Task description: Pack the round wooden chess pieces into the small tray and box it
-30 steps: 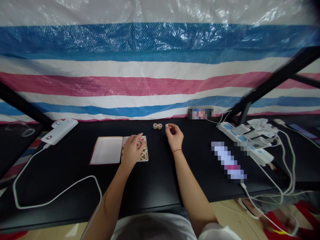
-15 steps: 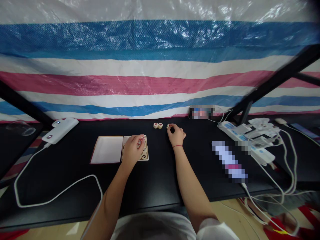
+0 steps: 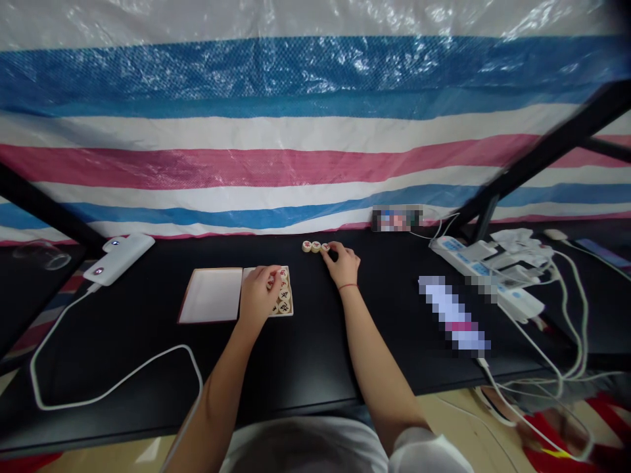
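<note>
On the black bench [image 3: 296, 368], my left hand [image 3: 259, 293] lies over the open box [image 3: 287, 309] of round game pieces, just beside its pale lid [image 3: 211, 304]. Its fingers curl down onto the pieces, but I cannot tell whether they grip one. Farther out, my right hand [image 3: 342, 264] pinches a third piece [image 3: 325, 247], which touches the end of the row of two [image 3: 311, 246]. I judge this to be the placing step. Letting go calls for a light, straight lift so the row stays in line. The striped tarp [image 3: 315, 157] hangs behind.
</note>
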A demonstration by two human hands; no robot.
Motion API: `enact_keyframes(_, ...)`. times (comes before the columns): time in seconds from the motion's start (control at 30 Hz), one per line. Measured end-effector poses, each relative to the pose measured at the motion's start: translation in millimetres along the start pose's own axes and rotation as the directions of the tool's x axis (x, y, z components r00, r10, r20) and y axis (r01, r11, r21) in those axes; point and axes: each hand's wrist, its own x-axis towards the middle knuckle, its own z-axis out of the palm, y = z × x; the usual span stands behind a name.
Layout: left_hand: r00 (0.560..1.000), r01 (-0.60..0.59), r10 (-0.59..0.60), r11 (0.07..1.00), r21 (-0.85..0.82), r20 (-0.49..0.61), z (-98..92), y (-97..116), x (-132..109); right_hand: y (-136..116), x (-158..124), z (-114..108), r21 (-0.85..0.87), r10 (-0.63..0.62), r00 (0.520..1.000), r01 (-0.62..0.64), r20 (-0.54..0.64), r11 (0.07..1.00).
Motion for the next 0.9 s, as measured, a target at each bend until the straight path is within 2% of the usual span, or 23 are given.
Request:
enact_keyframes(0.23, 1.0, -0.005, 0.005, 1.0, -0.001, 0.006, 1.6, -3.0, 0.1, -4.8, -0.1, -2.9, 0.02, 0.011, 1.0, -0.011, -0.013, 1.0)
enact_keyframes(0.37, 1.0, -0.005, 0.005, 1.0, 0.013, 0.022, -1.1, -2.1, 1.4, -14.0, -6.0, -9.8, 0.04, 0.017, 0.993, -0.012, -0.12, 0.999)
enact_keyframes(0.43, 1.0, -0.002, 0.001, 0.999, 0.048, 0.031, -3.2, -2.6, 2.4, -21.5, -12.7, -12.7, 0.079, -0.015, 0.989, 0.027, -0.148, 0.997)
enact_keyframes(0.5, 0.999, 0.015, -0.019, 0.995, 0.101, 0.039, -4.8, -3.9, 2.9, -31.0, -22.1, -13.5, 0.172, -0.07, 0.993, 0.086, -0.097, 0.981)
enact_keyframes(0.57, 0.998, 0.042, -0.051, 0.984, 0.173, 0.045, -5.4, -5.4, 2.3, -41.8, -32.7, -11.7, 0.27, -0.135, 0.991, 0.124, 0.021, 0.955)
enact_keyframes(0.67, 0.994, 0.07, -0.092, 0.958, 0.278, 0.067, -4.1, -5.6, 1.1, -56.8, -46.1, -5.1, 0.304, -0.235, 0.956, 0.175, 0.174, 0.937)
enact_keyframes(0.77, 0.987, 0.083, -0.122, 0.944, 0.32, 0.104, -0.5, -1.5, 2.6, -65.4, -52.4, 1.9, 0.285, -0.29, 0.933, 0.223, 0.216, 0.932)
enact_keyframes(0.9, 0.978, 0.101, -0.156, 0.935, 0.339, 0.139, 5.2, 5.9, 8.4, -67.0, -53.0, 6.1, 0.297, -0.294, 0.934, 0.228, 0.202, 0.927)
